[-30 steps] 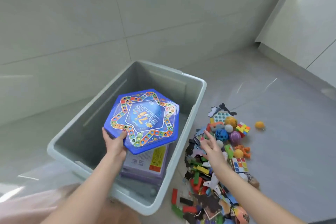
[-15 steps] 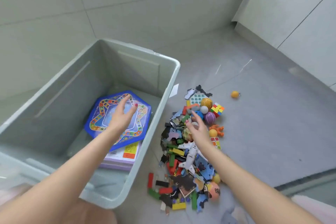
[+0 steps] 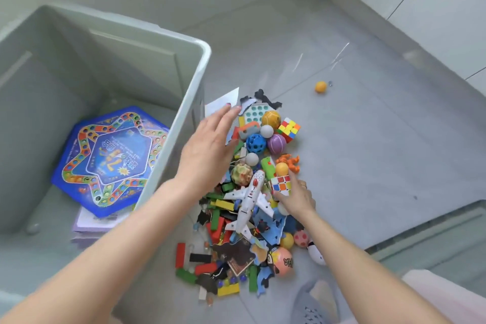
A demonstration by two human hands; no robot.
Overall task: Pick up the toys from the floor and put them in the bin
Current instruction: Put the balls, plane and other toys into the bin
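Two bare hands reach out over a big heap of toys (image 3: 252,192) on the gray floor (image 3: 368,152), in the middle and lower middle of the frame. From the head view, the left hand (image 3: 207,150) is flat with straight fingers spread apart, holding nothing, above the upper left edge of the heap, just beside the bin. The right hand (image 3: 295,196) is low on the right side of the heap, and its fingers are curled round a small color cube (image 3: 281,184). A white toy plane (image 3: 249,200) lies in the middle of the heap, between the two hands. Balls, blocks and puzzle bits lie all around it. One little orange ball (image 3: 320,87) sits alone on the floor, well apart, toward the upper right. The gray bin (image 3: 184,113) fills the left side of the frame. Inside it, at the bottom, a blue game board (image 3: 110,158) lies flat on top of a pale purple box (image 3: 89,229).
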